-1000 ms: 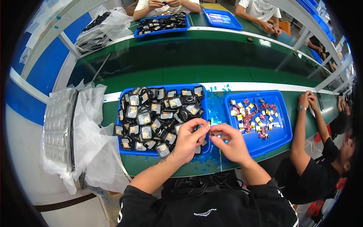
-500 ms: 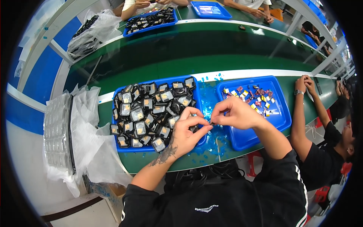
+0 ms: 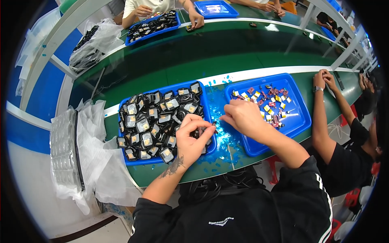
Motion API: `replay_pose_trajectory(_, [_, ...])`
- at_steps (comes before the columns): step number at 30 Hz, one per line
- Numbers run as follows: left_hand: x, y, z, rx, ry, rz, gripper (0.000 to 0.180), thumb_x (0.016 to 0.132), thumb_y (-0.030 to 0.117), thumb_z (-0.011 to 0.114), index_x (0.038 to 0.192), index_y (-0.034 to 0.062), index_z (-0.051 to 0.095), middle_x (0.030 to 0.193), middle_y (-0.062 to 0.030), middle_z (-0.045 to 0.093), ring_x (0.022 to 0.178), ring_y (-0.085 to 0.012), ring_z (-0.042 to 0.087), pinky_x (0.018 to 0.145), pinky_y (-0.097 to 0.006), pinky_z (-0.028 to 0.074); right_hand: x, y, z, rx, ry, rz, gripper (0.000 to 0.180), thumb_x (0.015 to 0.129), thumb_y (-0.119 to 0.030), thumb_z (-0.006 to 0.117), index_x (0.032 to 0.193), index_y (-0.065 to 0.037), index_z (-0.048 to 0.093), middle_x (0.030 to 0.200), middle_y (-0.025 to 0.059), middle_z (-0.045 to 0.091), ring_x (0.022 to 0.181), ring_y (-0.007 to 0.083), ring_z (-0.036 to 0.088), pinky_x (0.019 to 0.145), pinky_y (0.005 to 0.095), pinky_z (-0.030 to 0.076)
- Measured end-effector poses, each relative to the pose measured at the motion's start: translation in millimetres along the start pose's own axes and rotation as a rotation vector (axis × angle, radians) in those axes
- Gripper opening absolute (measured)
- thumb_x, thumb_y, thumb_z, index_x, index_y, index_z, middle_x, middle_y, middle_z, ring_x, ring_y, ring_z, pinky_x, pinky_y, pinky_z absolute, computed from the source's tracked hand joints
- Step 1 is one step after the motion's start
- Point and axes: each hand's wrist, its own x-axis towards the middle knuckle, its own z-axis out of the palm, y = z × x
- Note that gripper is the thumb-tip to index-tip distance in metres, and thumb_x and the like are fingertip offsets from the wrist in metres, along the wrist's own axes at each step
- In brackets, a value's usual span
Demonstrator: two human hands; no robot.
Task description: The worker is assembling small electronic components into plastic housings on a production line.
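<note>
My left hand (image 3: 193,139) pinches a small dark part (image 3: 215,127) between thumb and fingertips, above the right edge of a blue tray (image 3: 162,161) heaped with black square casings (image 3: 142,125) that have clear, pale faces. A little to the right, my right hand (image 3: 245,118) is closed, its thumb and fingers together; anything between them is too small to make out. It hovers by the near left side of a second blue tray (image 3: 259,150), which holds loose small red, white and yellow pieces (image 3: 270,101). Scraps of shiny blue film (image 3: 221,139) lie between the trays.
Beyond a white rail runs a green belt (image 3: 162,69). Across it, a co-worker's hand (image 3: 196,19) touches a dark piece beside another filled blue tray (image 3: 152,30). Clear plastic trays in wrapping (image 3: 67,146) stand at the left. Another person's forearms (image 3: 322,109) are at the right.
My hands have moved apart: the left drew slightly left with the dark part, the right lifted off it. Across the belt, a co-worker's hand has reached down onto the belt side with a dark piece.
</note>
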Motion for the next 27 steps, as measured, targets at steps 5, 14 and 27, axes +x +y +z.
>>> replay_pose_trajectory(5, [2,-8,0,-0.046,0.025,-0.039,0.008,0.08,-0.001,0.073,0.086,-0.0007,0.068,0.09,-0.0029,0.055,0.072,-0.0061,0.048,0.066,-0.021,0.04,-8,-4,-6,0.034,0.076,0.074,0.016,0.076,-0.016,0.074,0.086,-0.007,0.066,0.076,0.0088,0.061,0.07,0.0297,0.065,0.059,0.0403,0.051])
replay_pose_trajectory(14, [1,-9,6,-0.065,-0.011,-0.045,0.008,0.08,0.003,0.074,0.085,-0.0001,0.069,0.082,-0.0019,0.056,0.071,-0.0079,0.052,0.067,-0.022,0.042,-19,-27,10,0.925,0.138,0.173,0.015,0.086,-0.009,0.068,0.099,-0.004,0.072,0.087,0.007,0.066,0.076,0.0139,0.064,0.063,0.0254,0.05])
replay_pose_trajectory(27, [9,3,-1,-0.292,-0.163,-0.263,0.027,0.094,0.003,0.048,0.114,0.0035,0.064,0.097,0.0013,0.06,0.081,-0.0033,0.051,0.071,-0.018,0.04,-25,-25,4,1.363,0.205,0.431,0.025,0.091,-0.003,0.061,0.115,0.003,0.066,0.085,0.0029,0.065,0.075,0.006,0.058,0.066,0.0198,0.046])
